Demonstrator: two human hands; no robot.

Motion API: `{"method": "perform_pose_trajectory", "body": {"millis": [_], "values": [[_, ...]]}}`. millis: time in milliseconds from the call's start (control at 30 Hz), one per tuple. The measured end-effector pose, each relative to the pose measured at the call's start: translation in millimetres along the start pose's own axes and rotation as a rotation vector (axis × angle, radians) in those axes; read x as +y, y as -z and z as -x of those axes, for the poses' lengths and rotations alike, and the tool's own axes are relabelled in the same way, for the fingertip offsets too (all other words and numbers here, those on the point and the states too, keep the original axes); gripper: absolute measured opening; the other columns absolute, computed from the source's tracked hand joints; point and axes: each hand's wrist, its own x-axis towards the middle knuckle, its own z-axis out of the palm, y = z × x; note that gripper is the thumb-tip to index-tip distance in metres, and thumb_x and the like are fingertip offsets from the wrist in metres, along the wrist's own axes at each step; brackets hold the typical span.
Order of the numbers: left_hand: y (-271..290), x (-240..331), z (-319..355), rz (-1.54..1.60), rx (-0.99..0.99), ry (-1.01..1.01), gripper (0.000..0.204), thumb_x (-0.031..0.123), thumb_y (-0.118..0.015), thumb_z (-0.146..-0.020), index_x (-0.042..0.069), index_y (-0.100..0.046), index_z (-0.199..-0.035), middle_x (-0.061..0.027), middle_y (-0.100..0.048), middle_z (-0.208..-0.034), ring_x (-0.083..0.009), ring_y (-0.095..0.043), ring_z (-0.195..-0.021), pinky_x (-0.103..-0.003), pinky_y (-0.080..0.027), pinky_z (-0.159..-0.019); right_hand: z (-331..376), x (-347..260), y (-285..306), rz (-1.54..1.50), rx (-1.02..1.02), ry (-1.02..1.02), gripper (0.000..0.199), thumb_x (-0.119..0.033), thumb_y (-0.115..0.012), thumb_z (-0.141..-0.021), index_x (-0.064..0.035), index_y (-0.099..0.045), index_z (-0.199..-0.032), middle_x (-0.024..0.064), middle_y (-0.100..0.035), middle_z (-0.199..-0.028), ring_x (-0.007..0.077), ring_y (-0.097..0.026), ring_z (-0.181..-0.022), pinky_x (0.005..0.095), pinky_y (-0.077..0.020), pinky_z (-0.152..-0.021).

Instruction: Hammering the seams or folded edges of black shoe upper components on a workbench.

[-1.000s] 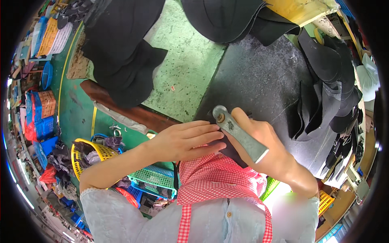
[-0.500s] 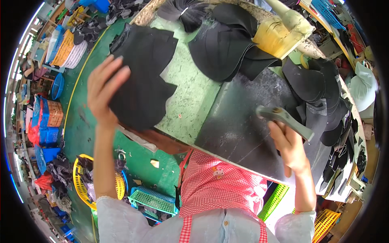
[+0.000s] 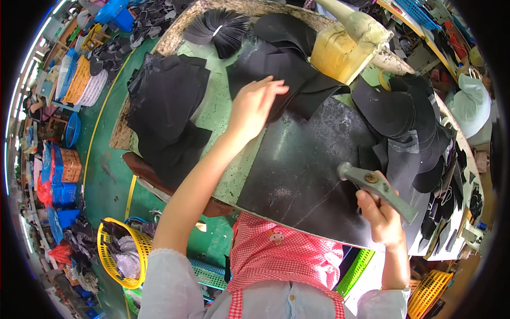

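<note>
In my right hand [image 3: 383, 219] is a hammer [image 3: 390, 196], held above the dark work mat [image 3: 297, 175] near the table's front right. The fingers wrap round its handle just under the metal head. My left hand [image 3: 254, 109] reaches over to a stack of black cut sheet pieces [image 3: 265, 64] at the back middle, its fingers stretched out on or just over them. Left of it lies another pile of black pieces [image 3: 167, 101], with notched edges. Whether my left fingertips touch a piece is hard to see.
More black rounded pieces [image 3: 390, 109] lie at the table's right. A yellowish block with a pale post [image 3: 340, 50] stands at the back, beside a fanned bundle of black strips [image 3: 218, 31]. A yellow basket [image 3: 139, 250] stands on the green floor at left.
My left hand has moved right, from the left pile to the back middle stack. The notched black pieces now lie lower on the left pile. The hammer stays in my right hand.
</note>
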Motion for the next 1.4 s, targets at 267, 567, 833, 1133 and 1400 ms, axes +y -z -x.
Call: {"method": "perform_pose_trajectory", "body": {"millis": [267,567,833,1133,1400], "values": [[13.5,13.8,23.8,-0.263,0.019,-0.131,0.067,0.013,-0.085,-0.082,0.01,-0.061,-0.145,-0.0158,-0.057,-0.149,-0.0383,-0.055,-0.132,-0.047,-0.045,-0.113,-1.3,7.3,3.0,0.007,-0.007,-0.033,0.012,-0.004,-0.069,-0.102,0.0053,-0.066,-0.109,0.0048,-0.051,-0.075,0.011,-0.043,-0.058,0.0309,-0.035,-0.055],[42.3,68.2,76.9,-0.029,-0.377,-0.323,0.024,0.016,-0.091,-0.076,0.014,-0.067,-0.077,-0.0104,-0.063,-0.149,-0.0474,-0.038,-0.155,-0.063,-0.034,-0.124,4.2,8.6,3.0,0.113,-0.05,0.065,0.013,-0.007,-0.072,-0.101,0.0046,-0.065,-0.102,0.0077,-0.053,-0.074,0.014,-0.054,-0.055,0.0336,-0.0408,-0.054],[45.2,138.9,132.2,0.188,-0.899,-0.115,0.022,0.031,-0.087,-0.083,0.015,-0.074,-0.089,-0.0164,-0.05,-0.161,-0.0515,-0.024,-0.16,-0.074,-0.024,-0.123,4.1,6.5,-25.9,0.215,-0.342,0.057,0.022,-0.009,-0.079,-0.095,-0.0018,-0.061,-0.107,0.0192,-0.065,-0.077,0.044,-0.072,-0.073,0.0475,-0.0515,-0.057],[12.0,101.4,114.5,-0.243,-0.304,-0.063,0.039,0.022,-0.09,-0.073,0.019,-0.082,-0.111,0.0016,-0.063,-0.099,-0.0229,-0.057,-0.099,-0.043,-0.042,-0.096,-7.0,14.6,-46.0,0.268,-0.315,0.071,0.018,-0.007,-0.074,-0.098,-0.0007,-0.058,-0.104,0.0185,-0.061,-0.082,0.0445,-0.069,-0.072,0.047,-0.0503,-0.058],[2.8,88.3,117.0,-0.272,-0.217,-0.201,0.025,0.021,-0.089,-0.073,0.026,-0.085,-0.097,0.0058,-0.061,-0.091,-0.02,-0.056,-0.094,-0.047,-0.042,-0.096,-10.9,18.5,-38.4,0.246,-0.336,0.042,0.017,-0.003,-0.075,-0.096,0.0002,-0.061,-0.105,0.0183,-0.062,-0.08,0.0415,-0.07,-0.07,0.0431,-0.0509,-0.058]]}}
